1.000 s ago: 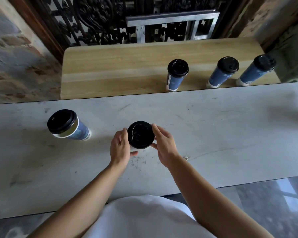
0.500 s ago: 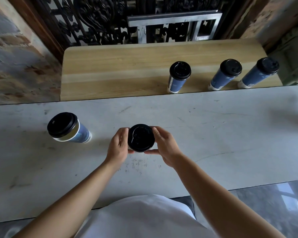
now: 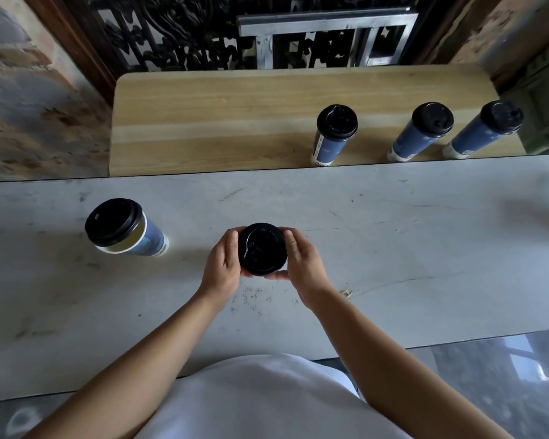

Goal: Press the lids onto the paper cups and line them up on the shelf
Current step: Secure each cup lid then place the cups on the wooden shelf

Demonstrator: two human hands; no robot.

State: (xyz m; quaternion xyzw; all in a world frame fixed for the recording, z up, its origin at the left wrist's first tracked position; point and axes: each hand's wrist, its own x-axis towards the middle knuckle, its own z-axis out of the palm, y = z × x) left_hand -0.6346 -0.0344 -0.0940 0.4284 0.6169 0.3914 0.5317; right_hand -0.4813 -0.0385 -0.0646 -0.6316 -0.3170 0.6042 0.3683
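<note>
Cup w/ lid (image 3: 262, 249) at frame ctr on the counter (image 3: 393, 248), axis vertical, lid up; body hidden under lid. Vs 1 s ago: both hands closed in, L hand (image 3: 224, 264) at 9 o'clock and R hand (image 3: 301, 264) at 3 now cupping the rim, thumbs under near edge. Likely seating done or lift starting. Shelf (image 3: 219, 122) at 12 has 3 lidded cups; another at 9 on counter.
</note>
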